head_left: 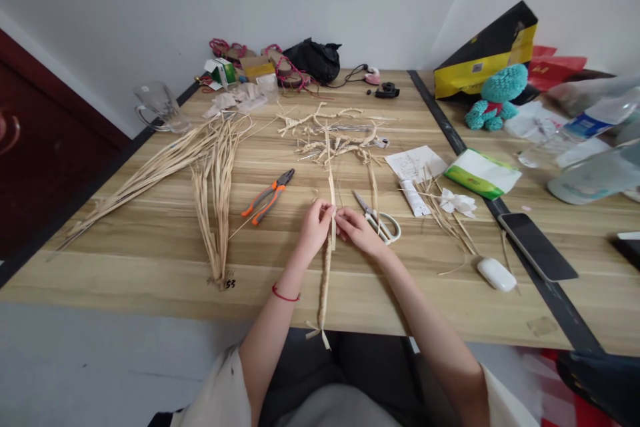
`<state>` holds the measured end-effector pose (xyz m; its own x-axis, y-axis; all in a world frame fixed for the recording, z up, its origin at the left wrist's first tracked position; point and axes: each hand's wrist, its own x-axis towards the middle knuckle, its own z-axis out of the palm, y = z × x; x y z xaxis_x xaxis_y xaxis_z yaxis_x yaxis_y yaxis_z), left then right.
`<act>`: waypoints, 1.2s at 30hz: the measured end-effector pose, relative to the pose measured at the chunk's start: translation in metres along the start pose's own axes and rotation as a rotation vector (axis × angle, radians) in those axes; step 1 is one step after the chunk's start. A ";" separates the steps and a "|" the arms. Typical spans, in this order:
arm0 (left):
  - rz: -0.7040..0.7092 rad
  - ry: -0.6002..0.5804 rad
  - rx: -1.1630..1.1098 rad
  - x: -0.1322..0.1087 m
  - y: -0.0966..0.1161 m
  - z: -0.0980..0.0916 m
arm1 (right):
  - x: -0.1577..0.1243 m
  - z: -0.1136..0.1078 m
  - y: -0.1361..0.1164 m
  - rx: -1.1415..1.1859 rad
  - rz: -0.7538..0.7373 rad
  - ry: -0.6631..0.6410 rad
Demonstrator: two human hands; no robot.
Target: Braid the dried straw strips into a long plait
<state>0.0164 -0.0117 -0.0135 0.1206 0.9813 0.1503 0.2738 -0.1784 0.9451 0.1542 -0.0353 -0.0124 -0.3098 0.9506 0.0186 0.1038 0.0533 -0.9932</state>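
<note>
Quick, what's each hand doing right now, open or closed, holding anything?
Left hand: closed, pinching the straw strip.
Right hand: fingers curled at the strip; whether they grip it can't be told.

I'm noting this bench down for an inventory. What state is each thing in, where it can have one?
Left hand, fingers pinching the straw-like strand
Right hand, fingers at the strand, grip unclear
Straw-like strand, lower part wrapped, lower tip splayed
Pliers, lying flat, handles apart
Scissors, lying down, blades seem closed
Phone, screen dark
White case, seems shut
</note>
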 end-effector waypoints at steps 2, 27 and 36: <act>-0.014 -0.017 -0.046 0.001 -0.002 0.001 | 0.000 -0.002 0.000 0.013 -0.003 0.023; 0.025 -0.015 0.010 -0.003 0.003 0.002 | 0.002 -0.003 0.001 -0.089 0.002 0.197; 0.118 -0.019 0.246 -0.006 0.003 0.003 | 0.003 -0.005 0.008 -0.213 -0.041 0.266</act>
<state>0.0196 -0.0180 -0.0119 0.1829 0.9515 0.2475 0.4798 -0.3061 0.8222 0.1593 -0.0302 -0.0193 -0.0634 0.9914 0.1148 0.3003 0.1286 -0.9451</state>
